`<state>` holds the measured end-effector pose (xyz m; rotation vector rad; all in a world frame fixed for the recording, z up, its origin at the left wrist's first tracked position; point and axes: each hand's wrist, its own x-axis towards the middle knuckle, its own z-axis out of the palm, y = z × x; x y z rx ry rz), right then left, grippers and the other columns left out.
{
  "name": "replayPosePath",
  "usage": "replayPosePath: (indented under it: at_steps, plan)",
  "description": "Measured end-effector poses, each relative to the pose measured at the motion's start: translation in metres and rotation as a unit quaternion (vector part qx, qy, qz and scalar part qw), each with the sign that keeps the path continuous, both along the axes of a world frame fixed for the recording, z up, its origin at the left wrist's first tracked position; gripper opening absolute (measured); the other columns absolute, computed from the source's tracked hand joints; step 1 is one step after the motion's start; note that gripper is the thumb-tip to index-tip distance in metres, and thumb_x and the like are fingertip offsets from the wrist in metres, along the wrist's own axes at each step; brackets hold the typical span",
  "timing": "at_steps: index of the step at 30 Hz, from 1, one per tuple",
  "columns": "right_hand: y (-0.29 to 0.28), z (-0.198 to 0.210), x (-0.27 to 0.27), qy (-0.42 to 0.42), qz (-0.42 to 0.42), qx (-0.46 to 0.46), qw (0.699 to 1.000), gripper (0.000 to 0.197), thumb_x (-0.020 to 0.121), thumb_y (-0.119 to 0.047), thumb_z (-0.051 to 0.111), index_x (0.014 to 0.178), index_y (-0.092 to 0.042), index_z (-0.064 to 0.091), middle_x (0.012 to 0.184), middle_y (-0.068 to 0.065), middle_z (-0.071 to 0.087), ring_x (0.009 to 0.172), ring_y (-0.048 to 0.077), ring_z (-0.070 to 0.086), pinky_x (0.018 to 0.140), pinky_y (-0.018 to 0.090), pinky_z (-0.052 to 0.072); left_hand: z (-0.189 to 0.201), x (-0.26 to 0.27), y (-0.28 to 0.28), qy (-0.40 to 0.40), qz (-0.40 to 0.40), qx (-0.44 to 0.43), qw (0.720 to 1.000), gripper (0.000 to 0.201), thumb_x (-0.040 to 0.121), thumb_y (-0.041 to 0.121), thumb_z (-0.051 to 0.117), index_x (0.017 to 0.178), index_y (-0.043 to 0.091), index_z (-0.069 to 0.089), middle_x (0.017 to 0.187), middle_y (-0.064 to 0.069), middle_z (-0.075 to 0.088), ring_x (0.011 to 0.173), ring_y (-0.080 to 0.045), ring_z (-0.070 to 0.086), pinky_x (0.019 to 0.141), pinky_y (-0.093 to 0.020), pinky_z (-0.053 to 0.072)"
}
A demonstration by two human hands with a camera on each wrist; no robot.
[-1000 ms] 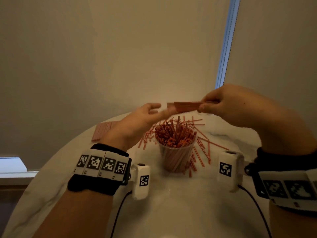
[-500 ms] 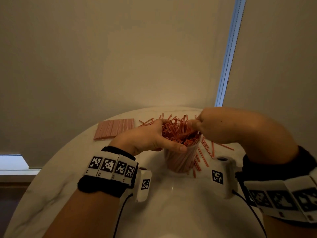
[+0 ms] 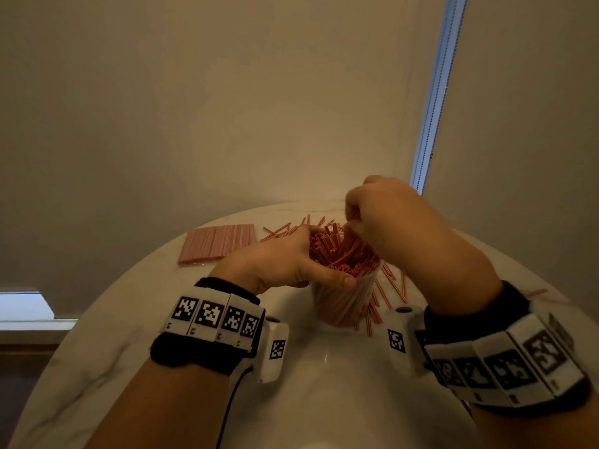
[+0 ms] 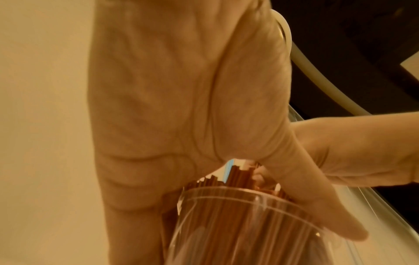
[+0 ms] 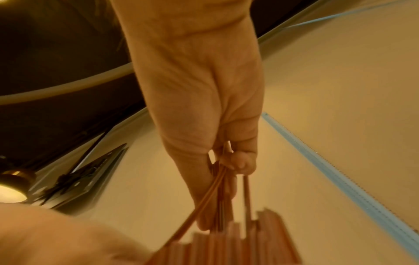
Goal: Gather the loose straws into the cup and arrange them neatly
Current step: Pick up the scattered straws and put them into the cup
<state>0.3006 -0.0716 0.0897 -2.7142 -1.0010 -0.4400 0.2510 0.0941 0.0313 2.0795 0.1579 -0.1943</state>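
Observation:
A clear plastic cup (image 3: 340,306) (image 4: 238,224) packed with red-striped straws (image 3: 343,254) stands mid-table. My left hand (image 3: 285,264) (image 4: 181,107) wraps the cup's rim, thumb (image 3: 330,278) across the front, fingers round the far side. My right hand (image 3: 385,218) (image 5: 204,107) is over the cup's far right and pinches a few straws (image 5: 223,179) whose lower ends stand among those in the cup. Loose straws (image 3: 385,293) lie on the table right of and behind the cup.
A flat pack of straws (image 3: 217,243) lies at the back left of the round white marble table (image 3: 324,384). A wall rises close behind the table. A strip of window (image 3: 434,92) runs up at the right.
Both hands came down from holding a bundle above the cup. The left hand now grips the cup's rim and the right hand has lifted slightly, pinching straws in the cup.

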Motion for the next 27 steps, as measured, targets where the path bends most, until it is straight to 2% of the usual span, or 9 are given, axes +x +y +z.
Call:
replayPosePath:
  at_steps: [5, 8, 12, 15, 18, 20, 21, 24, 27]
  plan:
    - [0.015, -0.004, -0.008, -0.004, 0.078, 0.045, 0.996, 0.011, 0.098, -0.024, 0.055, 0.106, -0.023, 0.062, 0.103, -0.001, 0.058, 0.093, 0.02, 0.054, 0.078, 0.033, 0.048, 0.0, -0.001, -0.001, -0.003, 0.008, -0.005, 1.0, 0.098, 0.065, 0.035, 0.095, 0.143, 0.03, 0.034, 0.121, 0.005, 0.067, 0.117, -0.016, 0.061, 0.095, -0.039, 0.057]
    - [0.011, -0.001, -0.009, -0.036, 0.106, 0.093, 0.989, 0.007, 0.096, -0.022, 0.06, 0.103, -0.022, 0.059, 0.096, -0.004, 0.06, 0.085, 0.018, 0.054, 0.072, 0.032, 0.047, 0.0, 0.0, -0.001, -0.006, 0.007, 0.001, 1.0, 0.099, 0.065, 0.036, 0.094, 0.144, 0.029, 0.035, 0.122, 0.004, 0.067, 0.117, -0.016, 0.062, 0.097, -0.042, 0.057]
    - [0.013, -0.002, -0.008, -0.056, 0.106, 0.045, 0.992, 0.008, 0.095, -0.02, 0.06, 0.103, -0.022, 0.059, 0.097, -0.002, 0.061, 0.085, 0.019, 0.055, 0.072, 0.032, 0.047, 0.0, 0.001, -0.002, -0.008, 0.004, 0.006, 1.0, 0.097, 0.069, 0.033, 0.093, 0.144, 0.027, 0.033, 0.124, 0.002, 0.066, 0.118, -0.018, 0.061, 0.095, -0.039, 0.057]
    - [0.016, -0.008, -0.008, 0.004, 0.084, -0.025, 0.996, 0.012, 0.098, -0.023, 0.055, 0.107, -0.024, 0.062, 0.101, -0.001, 0.064, 0.09, 0.019, 0.058, 0.078, 0.033, 0.051, 0.0, 0.0, -0.003, -0.017, -0.01, 0.001, 1.0, 0.087, 0.072, 0.027, 0.091, 0.141, 0.027, 0.039, 0.121, 0.0, 0.066, 0.112, -0.019, 0.062, 0.087, -0.037, 0.057]
    - [0.012, -0.012, -0.008, 0.12, 0.101, -0.035, 0.987, 0.021, 0.103, -0.027, 0.046, 0.115, -0.029, 0.063, 0.106, -0.001, 0.067, 0.09, 0.016, 0.061, 0.081, 0.034, 0.053, -0.001, 0.001, -0.003, -0.029, -0.032, -0.02, 0.999, 0.06, 0.078, 0.012, 0.085, 0.125, 0.027, 0.051, 0.104, -0.006, 0.063, 0.089, -0.02, 0.054, 0.074, -0.037, 0.046]
    - [0.006, -0.01, -0.006, 0.139, 0.117, 0.012, 0.983, 0.023, 0.102, -0.028, 0.05, 0.123, -0.032, 0.058, 0.115, -0.005, 0.062, 0.1, 0.015, 0.059, 0.083, 0.03, 0.051, -0.002, 0.002, -0.001, -0.025, -0.032, -0.019, 0.999, 0.068, 0.077, 0.017, 0.087, 0.13, 0.03, 0.047, 0.106, 0.0, 0.067, 0.091, -0.015, 0.059, 0.073, -0.029, 0.048]
    - [0.003, -0.008, -0.003, 0.118, 0.112, 0.038, 0.986, 0.026, 0.099, -0.028, 0.055, 0.125, -0.033, 0.056, 0.118, -0.005, 0.058, 0.103, 0.015, 0.056, 0.084, 0.029, 0.049, -0.002, 0.002, -0.001, -0.023, -0.024, -0.015, 0.999, 0.078, 0.074, 0.024, 0.09, 0.135, 0.029, 0.042, 0.111, 0.003, 0.068, 0.099, -0.013, 0.062, 0.075, -0.028, 0.052]
    - [0.0, -0.004, 0.004, 0.02, 0.076, 0.104, 0.991, 0.022, 0.092, -0.026, 0.067, 0.113, -0.031, 0.063, 0.112, -0.007, 0.059, 0.102, 0.014, 0.056, 0.08, 0.027, 0.046, -0.005, 0.003, 0.002, -0.017, -0.003, -0.009, 1.0, 0.101, 0.063, 0.039, 0.096, 0.142, 0.03, 0.033, 0.122, 0.004, 0.067, 0.115, -0.016, 0.062, 0.083, -0.031, 0.056]
    - [0.001, -0.009, 0.005, 0.083, 0.07, 0.031, 0.994, 0.01, 0.092, -0.026, 0.068, 0.099, -0.031, 0.074, 0.097, -0.006, 0.069, 0.088, 0.013, 0.063, 0.073, 0.025, 0.052, -0.006, 0.004, 0.002, -0.022, 0.0, -0.004, 1.0, 0.101, 0.059, 0.043, 0.097, 0.139, 0.03, 0.037, 0.121, 0.006, 0.066, 0.114, -0.014, 0.062, 0.08, -0.029, 0.057]
